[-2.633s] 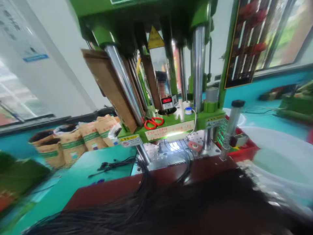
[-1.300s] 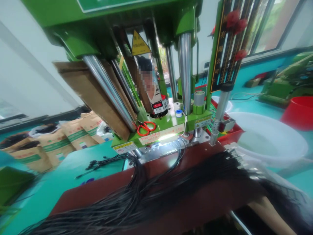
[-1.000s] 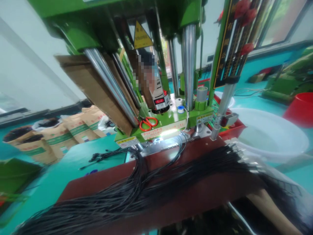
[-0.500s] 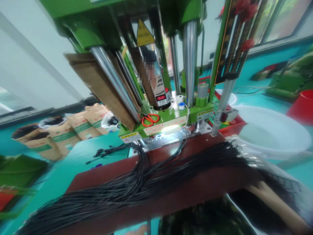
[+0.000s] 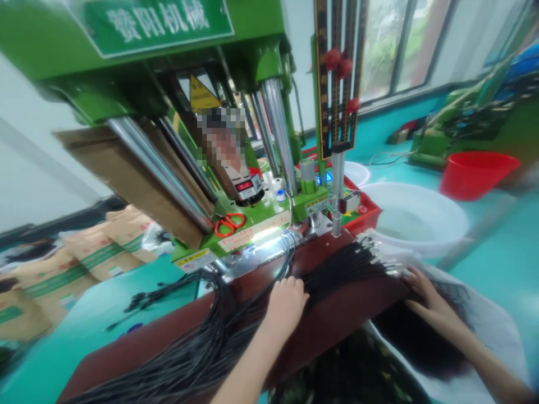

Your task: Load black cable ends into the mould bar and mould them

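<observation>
Many thin black cables (image 5: 168, 359) lie in a thick bundle along a reddish-brown board (image 5: 332, 331). My left hand (image 5: 288, 300) rests over the middle of the bundle, its fingers curled down around some cables. What lies under its palm is hidden. At the board's right end, the silvery cable ends (image 5: 374, 252) fan out. My right hand (image 5: 425, 294) reaches these ends, its thumb apart from the fingers and its fingertips touching or very near them. Some cables run into the lit metal mould area (image 5: 265, 247) of a green press.
The green press (image 5: 269, 219) stands behind the board, with orange-handled scissors (image 5: 229, 224) on its ledge. A white bag (image 5: 497, 331) holding dark material sits at right. Beyond are a white tub (image 5: 421, 219) and red bucket (image 5: 480, 174). Paper sacks (image 5: 96, 252) stand at left.
My left hand has come up from the lower edge onto the cables. My right hand has risen from beside the bag to the cable ends. The view has turned right.
</observation>
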Demonstrator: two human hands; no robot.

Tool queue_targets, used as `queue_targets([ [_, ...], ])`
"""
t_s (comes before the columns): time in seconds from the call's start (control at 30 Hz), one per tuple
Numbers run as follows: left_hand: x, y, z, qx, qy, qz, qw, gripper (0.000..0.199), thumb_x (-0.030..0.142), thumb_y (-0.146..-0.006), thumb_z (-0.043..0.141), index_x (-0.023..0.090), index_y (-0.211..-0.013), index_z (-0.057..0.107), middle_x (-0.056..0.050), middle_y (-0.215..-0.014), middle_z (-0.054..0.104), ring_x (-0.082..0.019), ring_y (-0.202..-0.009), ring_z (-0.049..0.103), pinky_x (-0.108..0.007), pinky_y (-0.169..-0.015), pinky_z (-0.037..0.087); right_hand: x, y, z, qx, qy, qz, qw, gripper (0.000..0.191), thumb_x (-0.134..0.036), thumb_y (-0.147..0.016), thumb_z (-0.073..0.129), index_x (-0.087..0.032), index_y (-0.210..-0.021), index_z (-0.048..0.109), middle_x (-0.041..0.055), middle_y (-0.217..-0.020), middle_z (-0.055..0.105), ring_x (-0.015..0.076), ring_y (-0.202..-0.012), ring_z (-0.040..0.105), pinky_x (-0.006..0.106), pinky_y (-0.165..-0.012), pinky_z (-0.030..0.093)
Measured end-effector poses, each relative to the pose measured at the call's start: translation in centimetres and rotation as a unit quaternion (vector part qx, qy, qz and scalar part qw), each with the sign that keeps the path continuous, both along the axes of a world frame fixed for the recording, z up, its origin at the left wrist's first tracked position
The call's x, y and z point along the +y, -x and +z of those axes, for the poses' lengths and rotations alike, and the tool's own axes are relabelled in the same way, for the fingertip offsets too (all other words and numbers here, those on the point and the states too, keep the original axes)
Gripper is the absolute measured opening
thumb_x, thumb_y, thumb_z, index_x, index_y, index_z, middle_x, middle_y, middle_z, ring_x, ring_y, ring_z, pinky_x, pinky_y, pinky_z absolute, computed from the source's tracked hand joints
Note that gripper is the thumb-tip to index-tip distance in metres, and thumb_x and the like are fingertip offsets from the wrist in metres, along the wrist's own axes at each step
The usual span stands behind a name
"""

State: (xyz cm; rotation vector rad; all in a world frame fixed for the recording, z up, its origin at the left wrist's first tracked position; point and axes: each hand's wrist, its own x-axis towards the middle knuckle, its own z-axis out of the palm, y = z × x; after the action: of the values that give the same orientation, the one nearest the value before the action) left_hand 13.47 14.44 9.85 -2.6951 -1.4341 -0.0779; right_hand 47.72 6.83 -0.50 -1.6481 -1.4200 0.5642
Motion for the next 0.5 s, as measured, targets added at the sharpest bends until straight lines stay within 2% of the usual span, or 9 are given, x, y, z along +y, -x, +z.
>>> queue_targets([
  [0.13,0.5,0.3,-0.4,0.030,-0.032,-0.075,0.996,0.009,0.013,-0.082,0.041,0.015,-0.083,0.050,-0.005,-0.078,0.054,-0.019,-0.074,0.054,-0.031,-0.064,0.045,-0.4,-2.4,-0.8,0.038,0.011,-0.084,0.996,0.069,-0.029,-0.073,0.052,-0.022,-0.135,0.022,0.0198,-0.122,0.047,0.0293,-0.110,0.050,0.038,-0.091,0.040],
  [0.23,0.8,1.0,0.0,0.006,-0.100,-0.069,0.993,0.015,0.010,-0.084,0.035,0.016,-0.081,0.049,-0.004,-0.075,0.052,-0.018,-0.071,0.053,-0.031,-0.063,0.045,-0.1,-2.4,-0.1,0.020,-0.008,-0.130,0.991,0.067,-0.031,-0.072,0.051,-0.018,-0.133,0.026,0.0192,-0.119,0.049,0.0304,-0.106,0.052,0.040,-0.090,0.042],
  [0.37,0.9,2.1,1.2,-0.050,-0.199,-0.064,0.977,0.014,0.013,-0.085,0.036,0.014,-0.089,0.049,-0.005,-0.075,0.055,-0.016,-0.072,0.055,-0.030,-0.067,0.047,0.3,0.4,3.5,-0.101,-0.091,-0.165,0.977,0.053,-0.030,-0.077,0.045,-0.018,-0.128,0.034,0.0178,-0.119,0.048,0.0303,-0.108,0.050,0.043,-0.094,0.037],
  [0.43,0.7,2.5,1.6,-0.063,-0.233,-0.065,0.968,0.015,0.014,-0.085,0.037,0.013,-0.093,0.049,-0.006,-0.074,0.057,-0.016,-0.071,0.056,-0.029,-0.066,0.047,0.4,2.4,5.6,-0.156,-0.154,-0.155,0.963,0.049,-0.031,-0.078,0.044,-0.018,-0.125,0.038,0.0156,-0.120,0.047,0.0305,-0.110,0.047,0.047,-0.096,0.034],
  [0.5,0.6,2.8,1.9,-0.087,-0.247,-0.059,0.963,0.013,0.015,-0.085,0.038,0.013,-0.093,0.049,-0.005,-0.074,0.058,-0.015,-0.071,0.058,-0.027,-0.065,0.048,0.4,4.5,7.4,-0.171,-0.201,-0.129,0.956,0.045,-0.030,-0.078,0.044,-0.018,-0.121,0.042,0.0133,-0.118,0.049,0.0294,-0.111,0.045,0.048,-0.096,0.034],
])
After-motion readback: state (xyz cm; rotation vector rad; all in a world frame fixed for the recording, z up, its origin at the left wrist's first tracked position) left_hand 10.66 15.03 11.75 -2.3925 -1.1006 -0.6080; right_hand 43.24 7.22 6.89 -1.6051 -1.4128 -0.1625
